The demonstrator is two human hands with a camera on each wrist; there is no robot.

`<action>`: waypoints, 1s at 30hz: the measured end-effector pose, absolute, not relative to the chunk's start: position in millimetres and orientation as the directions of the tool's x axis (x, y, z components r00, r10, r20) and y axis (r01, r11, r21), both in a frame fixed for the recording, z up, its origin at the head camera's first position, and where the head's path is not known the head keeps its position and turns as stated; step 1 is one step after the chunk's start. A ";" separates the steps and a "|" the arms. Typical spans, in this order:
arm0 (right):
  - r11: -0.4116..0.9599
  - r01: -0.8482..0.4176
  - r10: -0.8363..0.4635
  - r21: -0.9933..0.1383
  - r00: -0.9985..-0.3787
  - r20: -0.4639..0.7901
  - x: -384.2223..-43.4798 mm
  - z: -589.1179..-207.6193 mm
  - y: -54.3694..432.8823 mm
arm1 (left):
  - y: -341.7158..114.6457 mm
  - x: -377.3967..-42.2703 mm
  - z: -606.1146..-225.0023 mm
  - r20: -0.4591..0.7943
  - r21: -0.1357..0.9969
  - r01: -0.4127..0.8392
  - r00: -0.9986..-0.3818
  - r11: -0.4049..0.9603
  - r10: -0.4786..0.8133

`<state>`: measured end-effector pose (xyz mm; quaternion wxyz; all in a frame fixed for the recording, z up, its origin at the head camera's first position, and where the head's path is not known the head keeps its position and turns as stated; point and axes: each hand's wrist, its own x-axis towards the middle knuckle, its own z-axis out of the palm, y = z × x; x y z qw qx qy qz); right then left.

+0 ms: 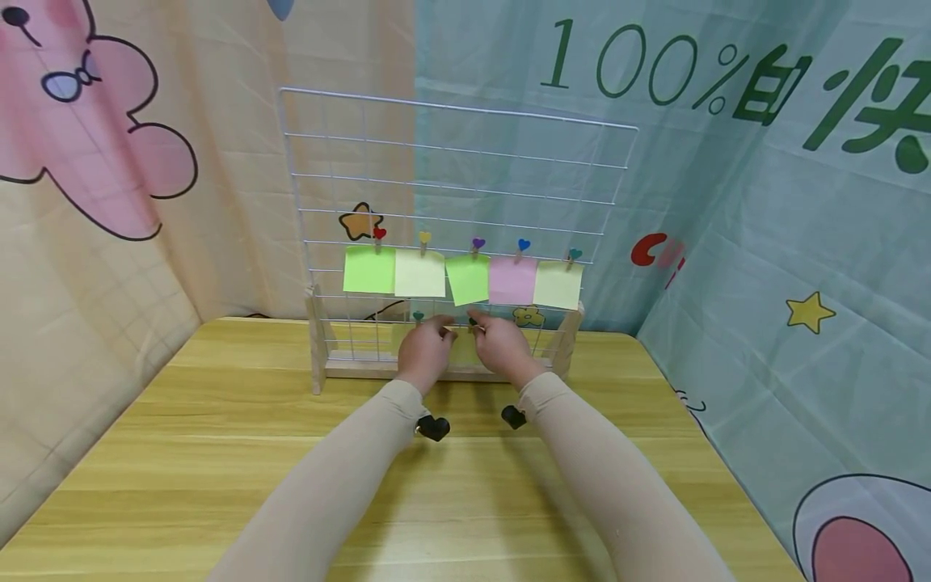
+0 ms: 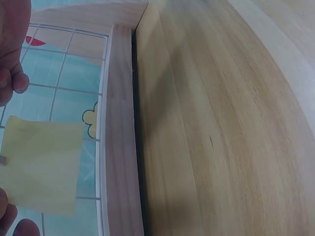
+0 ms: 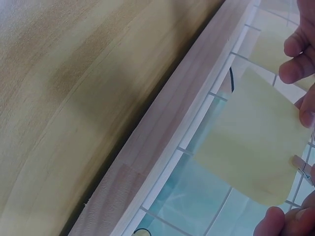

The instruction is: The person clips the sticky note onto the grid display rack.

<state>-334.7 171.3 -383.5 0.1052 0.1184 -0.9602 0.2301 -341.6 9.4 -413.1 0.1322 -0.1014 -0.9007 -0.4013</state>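
Observation:
A pale yellow sticky note point(image 3: 251, 142) hangs low on the white wire grid point(image 1: 458, 148), between the two hands. My left hand point(image 1: 425, 349) pinches the note's upper left edge, its fingertips also at the note's edge in the left wrist view. At the top edge sits a small wooden clothespin point(image 3: 301, 167). My right hand point(image 1: 503, 346) has its fingertips on that clothespin, gripping it; part of the clip is hidden behind the fingers. Another yellow note point(image 3: 270, 46) is left of this one, under a teal heart clip point(image 1: 418, 316), largely covered by my left hand.
Above the hands runs a row of several green, cream and pink notes point(image 1: 512, 280) on heart clothespins. The grid stands in a wooden base point(image 2: 120, 128) with side legs point(image 1: 317, 339), on a wood-grain table point(image 1: 451, 477). Printed curtains point(image 1: 727, 242) hang behind and beside it.

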 end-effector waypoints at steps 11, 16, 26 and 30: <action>0.854 -0.272 -0.180 -0.443 -0.954 0.239 -334.1 -384.4 170.5 | -2.6 -334.3 -412.3 0.332 0.673 0.316 -0.937 0.669 0.109; 0.845 -0.278 -0.180 -0.457 -0.952 0.247 -329.8 -382.6 173.0 | -14.7 -329.6 -413.2 0.355 0.641 0.363 -0.921 0.676 0.157; 0.833 -0.355 -0.246 -0.423 -0.924 0.292 -313.6 -383.9 188.6 | -44.6 -305.2 -408.8 0.375 0.532 0.437 -0.890 0.726 0.261; 0.819 -0.377 -0.277 -0.431 -0.920 0.279 -303.9 -383.1 196.2 | -58.4 -294.7 -405.7 0.354 0.475 0.462 -0.880 0.749 0.318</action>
